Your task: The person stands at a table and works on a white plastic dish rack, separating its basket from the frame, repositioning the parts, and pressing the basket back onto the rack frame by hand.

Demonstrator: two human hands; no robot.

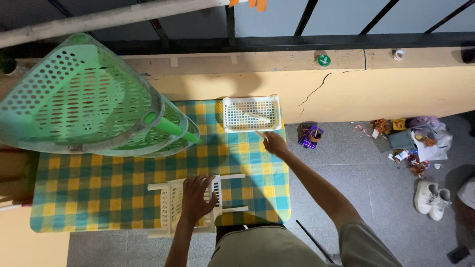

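Observation:
My left hand [197, 198] rests palm-down, fingers spread, on a white perforated plastic shelf piece [174, 202] with short legs sticking out, near the front edge of the table. My right hand [274, 143] reaches to the far side of the table and pinches a thin white rod [261, 134] just below a white slotted basket tray [251, 113]. Another white rod [258, 117] lies inside that tray. The table is covered with a yellow, green and blue checked cloth [118, 183].
A tall green plastic tiered rack [84, 99] stands over the table's left half. A cracked yellow wall [376, 94] runs behind. On the grey tiled floor to the right lie a purple object [310, 136], scattered litter [415, 143] and white shoes [433, 198].

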